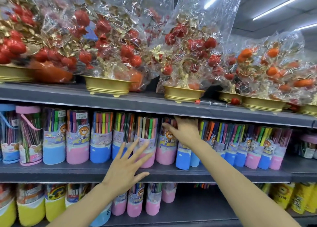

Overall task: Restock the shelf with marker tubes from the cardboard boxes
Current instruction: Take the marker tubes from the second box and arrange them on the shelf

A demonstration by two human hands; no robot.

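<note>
The clear plastic marker tube with a pink base stands upright in the front row of the grey middle shelf; my right hand curls over its top, apparently to seat it squarely. My left hand hangs released, fingers spread, holding nothing, just before the neighbouring pink-based tube, probably to guard the row against toppling.

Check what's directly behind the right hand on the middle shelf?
The right hand covers the top of a pink-based marker tube; its markers show beside the fingers. Anything deeper is hidden.
</note>
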